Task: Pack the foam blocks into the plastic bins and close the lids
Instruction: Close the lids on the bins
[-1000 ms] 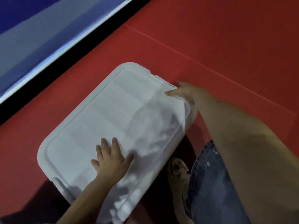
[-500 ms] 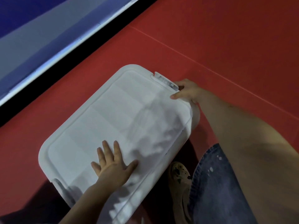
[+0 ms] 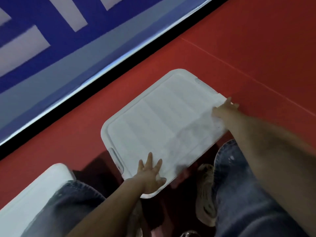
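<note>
My left hand [image 3: 150, 175] lies spread, palm flat, on the lid's [image 3: 164, 124] near-left corner. The bin's long axis runs from there up and rightward to my right hand [image 3: 224, 109], fingers curled over the far end, nearest that latch.

Head view, steeply downward, close

Lidded bin [image 3: 164, 120] on floor [image 3: 256, 48] ahead; second bin [image 3: 34, 194] near left; shoe [image 3: 205, 194] right.
</note>
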The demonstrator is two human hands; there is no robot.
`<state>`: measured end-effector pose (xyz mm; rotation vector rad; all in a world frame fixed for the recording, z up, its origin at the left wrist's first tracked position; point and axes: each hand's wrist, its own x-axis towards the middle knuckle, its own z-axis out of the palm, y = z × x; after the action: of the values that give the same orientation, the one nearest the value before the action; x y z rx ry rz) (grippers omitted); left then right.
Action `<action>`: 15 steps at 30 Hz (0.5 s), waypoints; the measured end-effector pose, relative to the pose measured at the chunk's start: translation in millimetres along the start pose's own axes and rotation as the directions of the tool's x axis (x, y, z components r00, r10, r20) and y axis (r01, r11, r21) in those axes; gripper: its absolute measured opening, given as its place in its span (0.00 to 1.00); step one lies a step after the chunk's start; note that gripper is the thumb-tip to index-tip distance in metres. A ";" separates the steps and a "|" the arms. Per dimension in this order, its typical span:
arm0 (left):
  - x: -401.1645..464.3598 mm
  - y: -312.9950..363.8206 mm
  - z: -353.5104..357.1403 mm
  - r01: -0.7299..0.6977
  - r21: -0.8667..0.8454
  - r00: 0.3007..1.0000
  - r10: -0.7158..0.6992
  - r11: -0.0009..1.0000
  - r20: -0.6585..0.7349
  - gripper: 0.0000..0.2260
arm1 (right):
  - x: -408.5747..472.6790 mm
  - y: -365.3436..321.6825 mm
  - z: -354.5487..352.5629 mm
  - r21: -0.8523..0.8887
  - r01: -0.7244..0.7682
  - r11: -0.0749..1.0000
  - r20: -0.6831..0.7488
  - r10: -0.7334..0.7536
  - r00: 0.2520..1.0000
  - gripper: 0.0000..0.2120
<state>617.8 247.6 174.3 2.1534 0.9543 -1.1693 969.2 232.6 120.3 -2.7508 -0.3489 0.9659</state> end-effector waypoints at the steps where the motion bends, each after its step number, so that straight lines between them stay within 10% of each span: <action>1: -7.1 0.8 1.3 -0.005 0.065 0.999 0.002 0.998 0.050 0.32 | -1.4 4.3 -2.0 0.024 0.011 1.000 0.008 -0.012 1.000 0.44; 15: -42.2 -183.7 14.7 0.249 -0.064 0.883 -0.200 0.966 0.424 0.35 | -88.5 -59.9 84.1 -0.235 0.418 0.878 0.226 -0.368 0.902 0.53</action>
<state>452.1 337.9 184.9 1.6349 1.0622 -1.5631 839.6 273.8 123.9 -2.6636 -1.1102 1.1137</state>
